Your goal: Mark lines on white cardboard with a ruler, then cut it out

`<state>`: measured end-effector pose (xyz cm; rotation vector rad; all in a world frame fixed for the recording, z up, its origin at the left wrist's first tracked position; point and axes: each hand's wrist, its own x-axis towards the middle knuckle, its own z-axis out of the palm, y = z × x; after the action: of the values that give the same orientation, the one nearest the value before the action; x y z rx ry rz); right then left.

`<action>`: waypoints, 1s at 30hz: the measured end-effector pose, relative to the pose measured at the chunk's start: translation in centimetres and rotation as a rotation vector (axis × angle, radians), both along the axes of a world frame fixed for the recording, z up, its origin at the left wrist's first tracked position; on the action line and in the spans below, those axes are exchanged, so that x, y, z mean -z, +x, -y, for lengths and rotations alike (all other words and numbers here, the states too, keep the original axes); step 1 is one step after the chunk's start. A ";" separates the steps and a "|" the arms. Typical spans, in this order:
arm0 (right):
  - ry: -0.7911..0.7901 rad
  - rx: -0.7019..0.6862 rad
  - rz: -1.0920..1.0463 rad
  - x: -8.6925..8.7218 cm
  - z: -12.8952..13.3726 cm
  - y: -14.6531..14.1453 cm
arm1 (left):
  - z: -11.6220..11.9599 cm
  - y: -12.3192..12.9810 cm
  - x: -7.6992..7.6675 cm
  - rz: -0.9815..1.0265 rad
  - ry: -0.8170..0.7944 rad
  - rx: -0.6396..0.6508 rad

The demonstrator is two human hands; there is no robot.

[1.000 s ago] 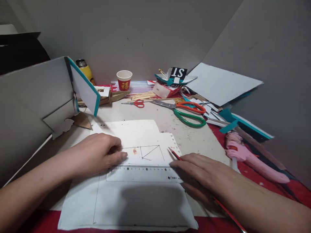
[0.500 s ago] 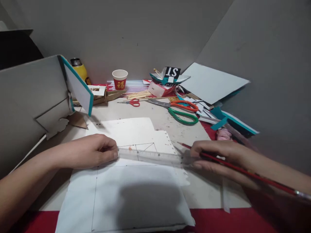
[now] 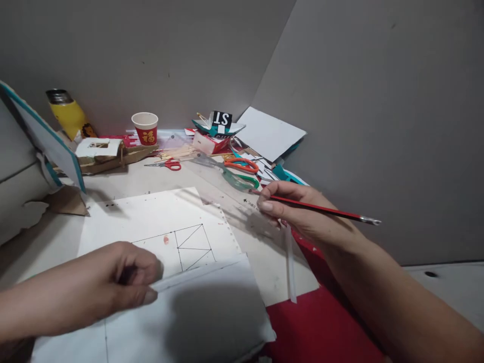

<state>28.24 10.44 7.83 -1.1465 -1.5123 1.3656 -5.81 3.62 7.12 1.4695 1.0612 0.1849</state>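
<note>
My right hand [image 3: 291, 209] is closed around a red pencil [image 3: 321, 205], whose metal-capped end points right. A clear plastic ruler [image 3: 242, 199] also extends from its fingers, slanting up and left over the scissors. My left hand [image 3: 124, 280] has curled fingers, with the thumb and fingertips closed at the upper edge of a white board [image 3: 212, 297]. Behind that board lies a white paper [image 3: 151, 217] with ruled pencil lines, among them a small rectangle crossed by diagonals. A dark shadow falls on the board.
Farther back are scissors with orange and green handles [image 3: 245, 180], small red scissors [image 3: 173, 164], a paper cup [image 3: 145, 133] and a yellow bottle [image 3: 71, 118]. A teal-edged cardboard panel [image 3: 56, 146] stands at left. Scraps and a white panel [image 3: 270, 133] lean by the grey wall.
The ruler has left the paper and is now raised with my right hand. My left hand has let go of the ruler and moved to the board's edge. The view has turned right.
</note>
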 end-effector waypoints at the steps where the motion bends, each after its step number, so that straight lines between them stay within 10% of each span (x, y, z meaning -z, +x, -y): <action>1: -0.007 -0.004 -0.030 0.1 0.0 0.0 | -0.4 -0.3 0.0 0.006 -0.020 -0.002; 10: -0.005 0.126 -0.219 0.5 -0.7 -0.4 | -2.6 -2.1 0.3 0.197 -0.134 -0.373; 30: -0.232 -0.045 -0.214 0.9 0.4 -1.4 | -2.0 0.0 0.5 0.553 -0.138 -0.751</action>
<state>26.84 10.07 6.96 -1.0699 -1.2584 1.6715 -5.77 5.59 6.58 0.7608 1.0829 0.9694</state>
